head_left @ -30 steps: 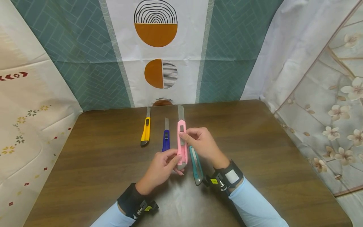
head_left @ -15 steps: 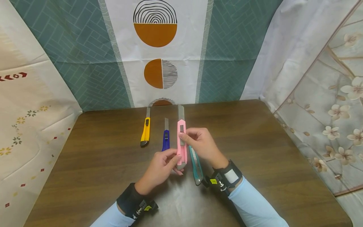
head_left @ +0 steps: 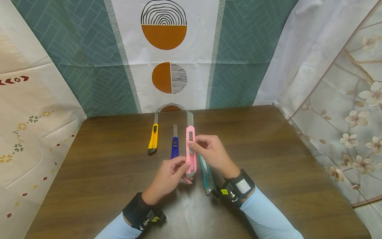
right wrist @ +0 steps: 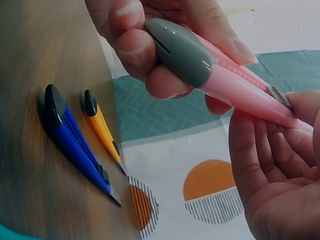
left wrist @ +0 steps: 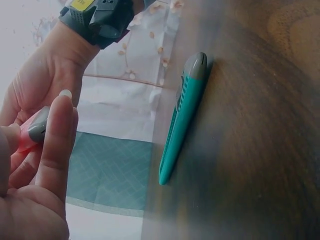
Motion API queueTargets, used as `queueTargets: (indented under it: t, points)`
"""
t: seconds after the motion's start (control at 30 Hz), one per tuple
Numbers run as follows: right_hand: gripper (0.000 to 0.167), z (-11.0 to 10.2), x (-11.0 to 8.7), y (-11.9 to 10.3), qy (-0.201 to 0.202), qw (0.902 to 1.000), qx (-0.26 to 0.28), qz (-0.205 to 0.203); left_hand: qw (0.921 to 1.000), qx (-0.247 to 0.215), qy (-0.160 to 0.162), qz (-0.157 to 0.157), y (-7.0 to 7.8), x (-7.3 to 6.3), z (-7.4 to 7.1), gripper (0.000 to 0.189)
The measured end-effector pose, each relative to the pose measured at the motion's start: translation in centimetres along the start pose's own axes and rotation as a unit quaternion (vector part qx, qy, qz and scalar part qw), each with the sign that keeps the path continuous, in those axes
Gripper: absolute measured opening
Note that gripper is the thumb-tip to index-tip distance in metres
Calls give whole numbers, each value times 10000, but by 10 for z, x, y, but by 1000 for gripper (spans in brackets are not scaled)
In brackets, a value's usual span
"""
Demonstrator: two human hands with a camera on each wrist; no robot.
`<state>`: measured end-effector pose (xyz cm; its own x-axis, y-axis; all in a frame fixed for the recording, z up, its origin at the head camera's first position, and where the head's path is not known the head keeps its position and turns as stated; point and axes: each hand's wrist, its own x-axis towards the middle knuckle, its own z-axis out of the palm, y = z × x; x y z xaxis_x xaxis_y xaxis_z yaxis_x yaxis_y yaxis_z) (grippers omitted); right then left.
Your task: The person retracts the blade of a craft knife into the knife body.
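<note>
One yellow-and-black plastic knife (head_left: pixel 153 139), one blue plastic knife (head_left: pixel 174 150) and one teal plastic knife (head_left: pixel 207 176) lie on the brown wood-grain worktop (head_left: pixel 113 186), before green-and-white patterned cloth hangings (head_left: pixel 247 66). Above it, the left grip (head_left: pixel 168 176) pinches a grey-ended pink plastic knife (head_left: pixel 191 160) near its base, the right grip (head_left: pixel 215 154) by its slider. In the head view, the left grip hides the blue plastic knife's lower end; both light-blue sleeves (head_left: pixel 267 214) are cut off.
</note>
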<state>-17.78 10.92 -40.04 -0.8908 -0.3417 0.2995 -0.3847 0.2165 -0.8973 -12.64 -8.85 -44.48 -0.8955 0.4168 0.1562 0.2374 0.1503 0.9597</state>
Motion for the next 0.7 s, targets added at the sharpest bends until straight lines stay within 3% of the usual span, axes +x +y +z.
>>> queueTargets:
  t: [0.7]
  points:
    - [11, 2, 1, 5, -58, 9998, 157, -55, 9999, 47, 118, 62, 2, 0, -1, 30]
